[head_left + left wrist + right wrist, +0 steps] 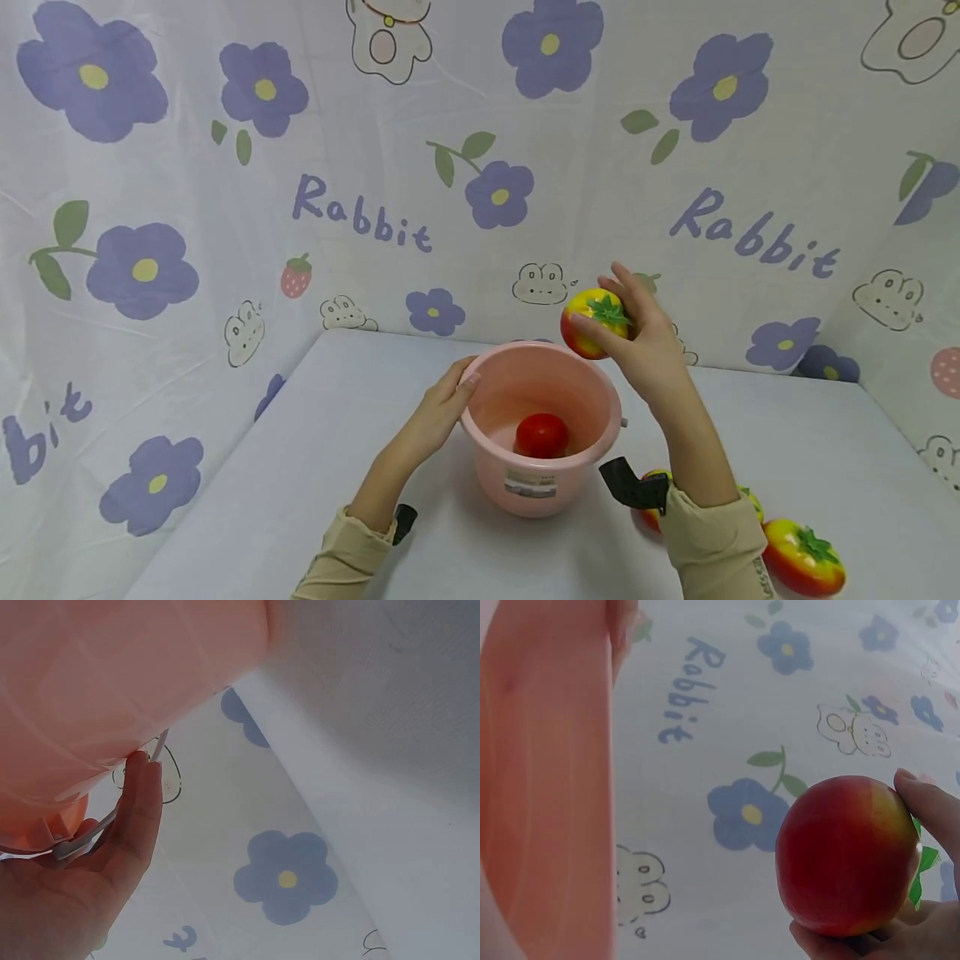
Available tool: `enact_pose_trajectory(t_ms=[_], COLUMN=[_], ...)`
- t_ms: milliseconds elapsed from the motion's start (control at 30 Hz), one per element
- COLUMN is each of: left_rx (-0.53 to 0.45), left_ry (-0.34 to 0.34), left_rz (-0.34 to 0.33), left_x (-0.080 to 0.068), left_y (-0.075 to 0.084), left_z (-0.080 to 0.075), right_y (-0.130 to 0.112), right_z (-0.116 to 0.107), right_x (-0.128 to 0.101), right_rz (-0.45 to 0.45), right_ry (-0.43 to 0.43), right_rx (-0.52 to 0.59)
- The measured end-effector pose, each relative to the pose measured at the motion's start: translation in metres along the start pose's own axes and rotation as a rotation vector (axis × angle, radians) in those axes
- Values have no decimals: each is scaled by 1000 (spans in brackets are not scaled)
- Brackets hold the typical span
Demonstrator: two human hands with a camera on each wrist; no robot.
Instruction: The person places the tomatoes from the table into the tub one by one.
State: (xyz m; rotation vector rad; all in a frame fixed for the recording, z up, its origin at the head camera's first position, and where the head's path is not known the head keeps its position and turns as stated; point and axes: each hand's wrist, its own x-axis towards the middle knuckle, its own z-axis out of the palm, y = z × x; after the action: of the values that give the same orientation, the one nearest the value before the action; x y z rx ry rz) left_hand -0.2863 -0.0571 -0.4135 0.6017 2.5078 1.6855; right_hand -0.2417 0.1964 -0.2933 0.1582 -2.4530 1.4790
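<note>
A pink bucket [570, 479] stands on the white table, with a red tomato [542, 436] lying inside it. My left hand [442, 406] grips the bucket's left rim, thumb over the edge and fingers along the outside; in the left wrist view those fingers lie by the thin handle [159, 746]. Above the bucket's right rim, my right hand [643, 333] holds a glossy red-and-yellow tomato [595, 323] with green leaves between thumb and fingers. From the right wrist view, the red underside of this held tomato [844, 859] shows beside the bucket wall [551, 787].
At the front right, a red-and-yellow tomato [804, 557] lies on the table [810, 442]. Others are partly hidden behind my right forearm, one of them next to the black wrist mount [637, 492]. A flower-printed curtain [600, 150] hangs behind the table.
</note>
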Motion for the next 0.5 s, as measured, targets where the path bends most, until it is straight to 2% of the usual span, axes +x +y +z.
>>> enact_pose_trajectory(t_ms=[500], left_rx=[2], left_ry=[-4], left_rz=[-1], left_x=[0], left_y=[0], left_z=[0], right_y=[-12], right_z=[28], right_x=[12], right_rz=[-23], right_ry=[-93], right_rx=[46])
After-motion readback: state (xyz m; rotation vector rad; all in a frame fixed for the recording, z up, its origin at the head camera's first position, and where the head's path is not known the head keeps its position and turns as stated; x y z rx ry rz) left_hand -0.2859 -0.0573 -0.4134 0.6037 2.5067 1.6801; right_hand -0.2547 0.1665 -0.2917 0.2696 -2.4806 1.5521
